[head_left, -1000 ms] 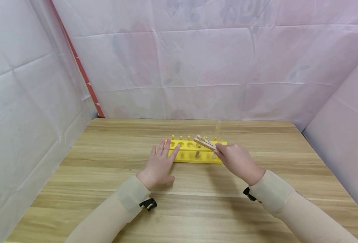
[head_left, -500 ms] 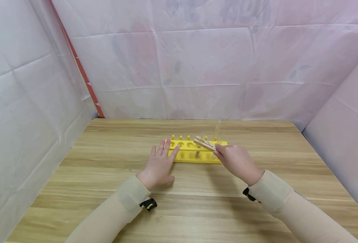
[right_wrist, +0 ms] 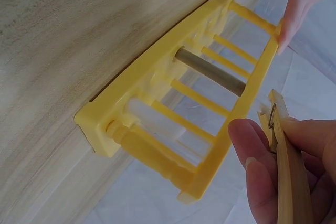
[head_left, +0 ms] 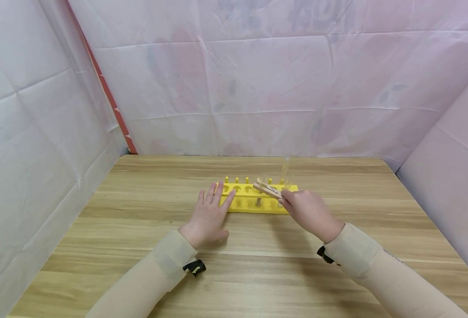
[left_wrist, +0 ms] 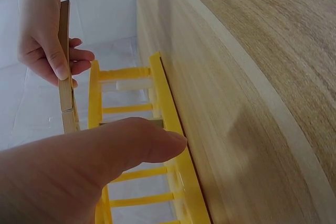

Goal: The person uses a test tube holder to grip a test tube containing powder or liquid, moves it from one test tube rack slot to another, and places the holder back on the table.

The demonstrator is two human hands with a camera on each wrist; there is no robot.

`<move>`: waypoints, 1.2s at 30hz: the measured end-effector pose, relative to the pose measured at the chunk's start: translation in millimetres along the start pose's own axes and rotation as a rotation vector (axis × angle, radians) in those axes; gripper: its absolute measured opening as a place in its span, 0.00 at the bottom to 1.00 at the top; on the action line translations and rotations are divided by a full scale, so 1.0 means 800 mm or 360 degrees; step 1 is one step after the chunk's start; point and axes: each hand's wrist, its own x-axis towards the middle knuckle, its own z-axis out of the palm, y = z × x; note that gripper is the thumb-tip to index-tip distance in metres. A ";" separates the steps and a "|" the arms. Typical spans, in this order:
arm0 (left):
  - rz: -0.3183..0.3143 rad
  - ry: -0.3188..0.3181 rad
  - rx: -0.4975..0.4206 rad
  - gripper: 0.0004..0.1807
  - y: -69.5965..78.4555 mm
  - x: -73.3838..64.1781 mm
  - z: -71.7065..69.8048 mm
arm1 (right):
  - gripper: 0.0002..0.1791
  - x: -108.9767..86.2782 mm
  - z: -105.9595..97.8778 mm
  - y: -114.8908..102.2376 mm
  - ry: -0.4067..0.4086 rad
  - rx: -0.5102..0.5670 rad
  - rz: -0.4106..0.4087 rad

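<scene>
A yellow test tube rack [head_left: 238,209] stands on the wooden table. My left hand [head_left: 206,221] rests on its left end, fingers straight and spread. With my right hand [head_left: 311,214] I grip a wooden test tube clamp [head_left: 269,191], tilted over the rack's top at a test tube [right_wrist: 210,69] with greyish-brown contents. In the right wrist view, thumb and fingers pinch the clamp near its wire spring [right_wrist: 272,116]. That tube's clear upper part is hard to make out, so I cannot tell whether the clamp's tips press on it.
Another tube, with white contents [right_wrist: 152,118], stands near the rack's right end; its clear top [head_left: 284,168] rises above the rack. Yellow pegs [head_left: 236,180] line the back. Pale cloth walls [head_left: 258,79] enclose the table [head_left: 146,221] at the back and sides.
The wooden clamp has turned slightly and its tips look closer together than a second ago. Both hands and the rack stay nearly in place.
</scene>
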 end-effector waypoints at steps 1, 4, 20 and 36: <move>-0.0002 -0.0002 -0.0002 0.59 0.000 0.000 0.000 | 0.16 0.000 0.000 0.000 -0.0006 0.0002 0.0002; -0.0006 -0.0003 -0.0004 0.59 0.000 0.000 0.000 | 0.16 0.000 0.000 0.000 -0.0025 0.0000 0.0012; 0.0001 -0.0004 0.0037 0.59 -0.001 0.003 0.004 | 0.15 0.000 0.006 0.001 -0.0085 0.0027 0.0041; -0.0004 0.0000 0.0034 0.59 -0.001 0.001 0.002 | 0.14 0.001 0.009 0.002 -0.0112 0.0025 0.0064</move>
